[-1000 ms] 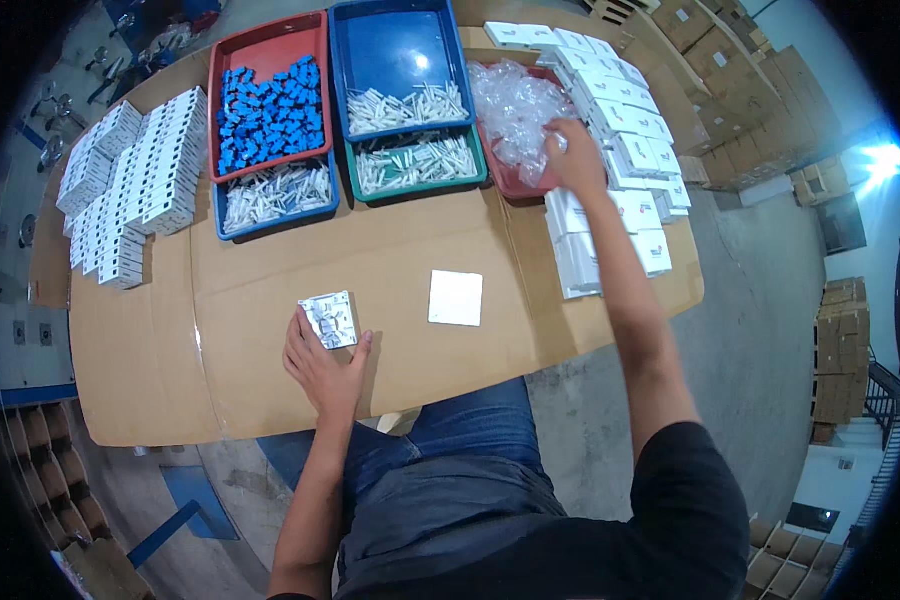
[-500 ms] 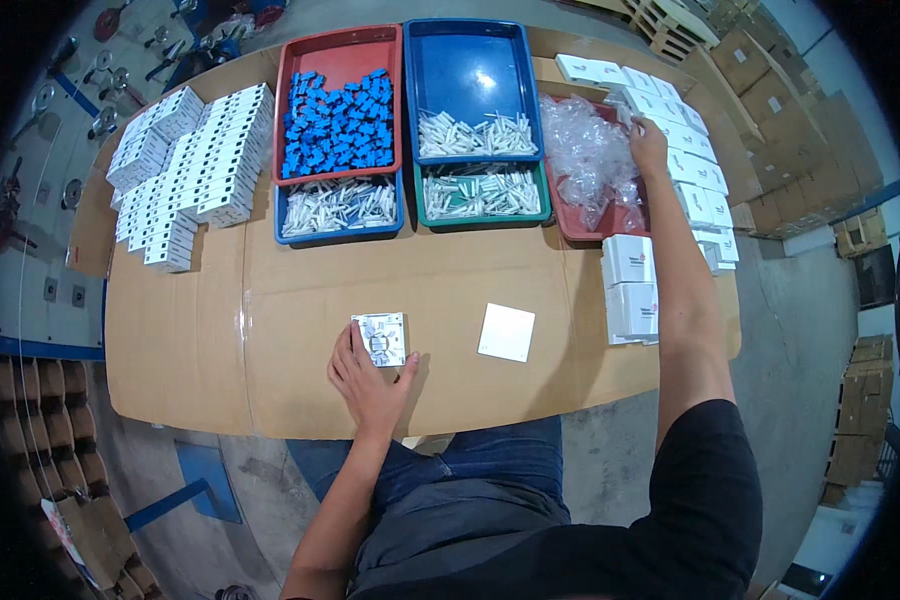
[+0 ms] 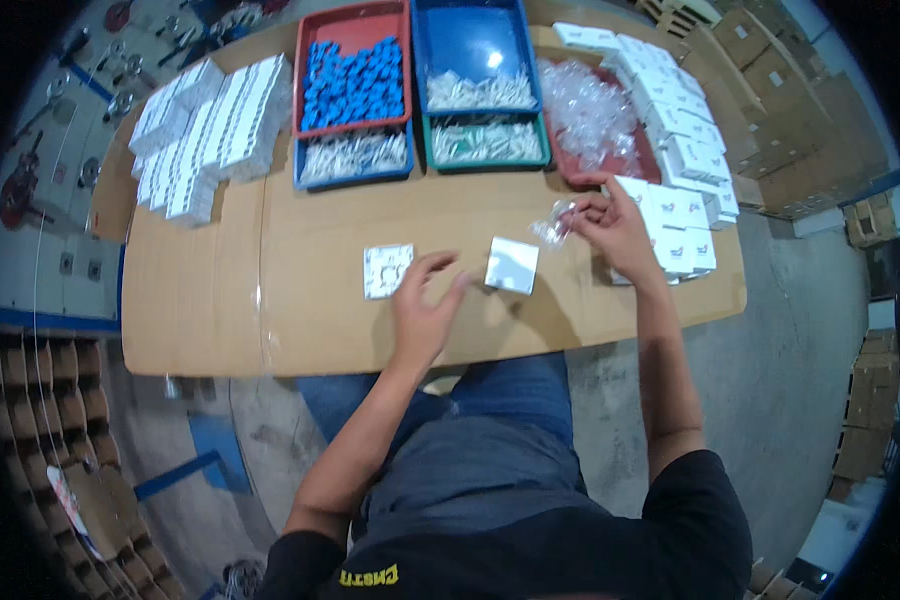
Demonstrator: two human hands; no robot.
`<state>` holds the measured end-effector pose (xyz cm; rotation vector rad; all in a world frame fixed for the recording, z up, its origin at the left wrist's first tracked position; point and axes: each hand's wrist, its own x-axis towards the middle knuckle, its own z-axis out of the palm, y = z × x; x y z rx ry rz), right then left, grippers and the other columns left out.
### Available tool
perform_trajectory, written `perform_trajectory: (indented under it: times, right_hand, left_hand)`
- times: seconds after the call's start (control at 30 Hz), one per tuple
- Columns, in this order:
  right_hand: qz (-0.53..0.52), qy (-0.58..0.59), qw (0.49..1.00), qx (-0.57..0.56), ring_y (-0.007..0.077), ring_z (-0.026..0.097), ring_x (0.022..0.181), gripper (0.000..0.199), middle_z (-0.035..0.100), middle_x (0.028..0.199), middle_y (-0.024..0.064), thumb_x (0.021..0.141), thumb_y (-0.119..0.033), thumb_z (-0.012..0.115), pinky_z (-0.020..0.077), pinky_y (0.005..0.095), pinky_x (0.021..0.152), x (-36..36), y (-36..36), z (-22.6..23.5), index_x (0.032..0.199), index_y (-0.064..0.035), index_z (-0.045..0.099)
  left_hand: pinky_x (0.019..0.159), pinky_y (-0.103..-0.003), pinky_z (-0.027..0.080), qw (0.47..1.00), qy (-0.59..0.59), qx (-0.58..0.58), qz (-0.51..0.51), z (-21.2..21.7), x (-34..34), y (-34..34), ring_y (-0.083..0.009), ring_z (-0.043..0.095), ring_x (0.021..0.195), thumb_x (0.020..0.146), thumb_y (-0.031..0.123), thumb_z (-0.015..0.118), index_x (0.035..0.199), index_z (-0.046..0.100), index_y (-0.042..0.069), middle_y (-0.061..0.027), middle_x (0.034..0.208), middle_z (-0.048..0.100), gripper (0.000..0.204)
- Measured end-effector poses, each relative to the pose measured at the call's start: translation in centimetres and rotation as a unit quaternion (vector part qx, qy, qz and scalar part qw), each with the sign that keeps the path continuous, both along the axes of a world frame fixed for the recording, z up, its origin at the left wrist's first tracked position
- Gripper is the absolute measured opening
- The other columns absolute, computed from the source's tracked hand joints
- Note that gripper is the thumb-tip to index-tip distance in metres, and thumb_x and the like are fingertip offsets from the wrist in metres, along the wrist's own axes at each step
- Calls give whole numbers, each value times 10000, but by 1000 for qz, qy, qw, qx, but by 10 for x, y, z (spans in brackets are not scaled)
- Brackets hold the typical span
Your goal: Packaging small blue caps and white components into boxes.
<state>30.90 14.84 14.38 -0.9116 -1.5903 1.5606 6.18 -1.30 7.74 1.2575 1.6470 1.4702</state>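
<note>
Brown cardboard [image 3: 200, 320] covered the work surface, its near edge by the person's jeans [image 3: 510, 385]. Along the far edge stood a red tray [image 3: 355, 18] of small blue plastic parts [image 3: 355, 90] and a blue tray [image 3: 475, 35] of slim white pieces [image 3: 480, 92]. White boxes [image 3: 240, 120] were stacked at the far left corner, more white cartons [image 3: 675, 110] along the right edge. Beyond lay grey concrete floor [image 3: 620, 400], with brown cardboard boxes [image 3: 800, 90] piled past the far right corner.

The right hand [image 3: 615, 228] pinched a clear plastic bag [image 3: 552, 222] between thumb and fingers, inward from the right edge; the bag was crumpled, transparent and glinting. The left hand [image 3: 423, 310] was loosely curled and released, near the middle of the near edge. Beside it lay a white square mounting frame [image 3: 385, 270], its face broken by cut-outs; whether they touched could not be told. Towards the right edge sat a smooth, glossy white square plate [image 3: 511, 265].
</note>
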Motion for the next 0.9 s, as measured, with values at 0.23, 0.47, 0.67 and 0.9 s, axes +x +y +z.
perform_trajectory:
  times: [0.23, 0.47, 0.67, 0.9]
  right_hand:
    - [55, 26, 996, -64, 89, 662, 913, 505, 676, 967, 56, 927, 44, 699, 526, 221, 802, -58, -100, -42, 1386, -13, 499]
    - [3, 34, 995, -92, 97, 668, 890, 333, 698, 957, 54, 926, 9, 720, 545, 235, 818, -70, -113, -57, 1245, 18, 624]
    - [-16, 12, 996, -81, 119, 695, 846, 135, 714, 936, 57, 965, -36, 689, 582, 261, 771, -78, -114, -62, 1091, 6, 670]
    - [-137, 85, 986, -37, 134, 694, 795, 89, 698, 865, 55, 1027, -90, 610, 580, 276, 702, -82, -117, -62, 1047, -6, 629]
  left_hand:
    - [746, -224, 512, 953, -261, -144, -58, 6, 22, 2, -76, 654, 849, 995, 161, 700, 1062, 730, -12, -46, 962, 724, 189]
    - [681, -214, 479, 960, -276, 1, 51, -5, 28, -21, -55, 596, 771, 989, 127, 711, 1014, 721, -24, -10, 871, 689, 153]
    - [739, -234, 506, 967, -249, 26, 40, -10, 24, -23, -83, 625, 813, 987, 127, 711, 1021, 718, -19, -19, 899, 688, 150]
    - [749, -239, 511, 978, -199, 29, 62, 0, 22, -22, -80, 619, 815, 1018, 143, 675, 1050, 678, -17, -21, 884, 671, 164]
